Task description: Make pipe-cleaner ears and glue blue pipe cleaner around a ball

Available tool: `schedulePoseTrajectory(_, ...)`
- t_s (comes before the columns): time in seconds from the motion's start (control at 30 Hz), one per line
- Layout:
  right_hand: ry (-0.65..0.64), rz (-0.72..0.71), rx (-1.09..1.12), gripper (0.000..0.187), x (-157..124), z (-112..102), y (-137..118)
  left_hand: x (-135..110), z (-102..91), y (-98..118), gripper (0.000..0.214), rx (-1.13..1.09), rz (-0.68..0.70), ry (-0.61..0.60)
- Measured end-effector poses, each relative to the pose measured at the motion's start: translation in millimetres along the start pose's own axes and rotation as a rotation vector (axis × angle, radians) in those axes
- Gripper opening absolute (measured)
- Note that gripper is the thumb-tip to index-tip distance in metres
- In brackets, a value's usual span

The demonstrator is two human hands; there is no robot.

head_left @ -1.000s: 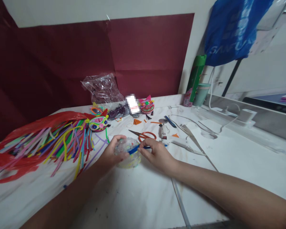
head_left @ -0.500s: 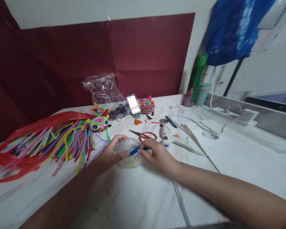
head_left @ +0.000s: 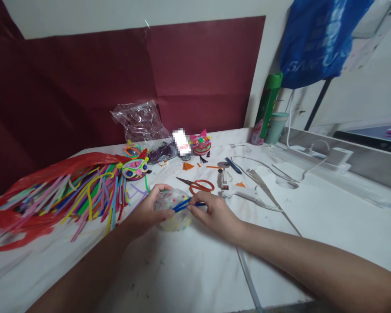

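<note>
My left hand [head_left: 158,206] is closed around the left side of a clear, rounded plastic piece [head_left: 174,224] with coloured specks, low over the table. Its thumb presses the left end of a blue pipe cleaner [head_left: 181,205] to that piece. The pipe cleaner lies doubled, with two strands side by side and a small gap between them. With thumb and forefinger, my right hand [head_left: 211,211] pinches the blue strands on the right, and a short tail sticks out beyond the fingers. Just behind the hands lie orange-handled scissors [head_left: 200,186].
Many coloured pipe cleaners [head_left: 84,191] lie on a red plastic bag [head_left: 65,167] at left. A decorated animal face [head_left: 135,168] and a pink one [head_left: 201,144] stand behind. A white glue gun [head_left: 244,194], blue cutter [head_left: 233,165] and cable [head_left: 263,161] lie to the right.
The blue pipe cleaner shows two separated strands now, where it looked like one band before. Its tail past my right fingers has become shorter. Both hands stay nearly in place.
</note>
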State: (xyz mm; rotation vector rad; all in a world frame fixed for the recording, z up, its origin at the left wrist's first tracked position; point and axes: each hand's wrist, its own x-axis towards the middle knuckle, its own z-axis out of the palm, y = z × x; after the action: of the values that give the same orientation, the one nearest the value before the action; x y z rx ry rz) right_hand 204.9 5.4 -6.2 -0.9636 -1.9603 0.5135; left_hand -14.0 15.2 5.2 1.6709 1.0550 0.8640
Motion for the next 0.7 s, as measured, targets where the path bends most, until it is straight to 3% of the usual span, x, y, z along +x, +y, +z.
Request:
schedulePoseTrajectory(0.27,-0.025,0.125,0.087,0.007,1,0,-1,-4,3.2,9,0.062,0.082,-0.009,0.007)
schedulePoseTrajectory(0.47,-0.046,0.146,0.081,0.006,1,1,-2,-5,3.5,11,0.064,0.142,-0.02,-0.027)
schedulePoseTrajectory(0.7,-0.035,0.116,0.04,0.004,-3,2,-6,-4,4.8,4,0.064,0.245,0.028,0.038)
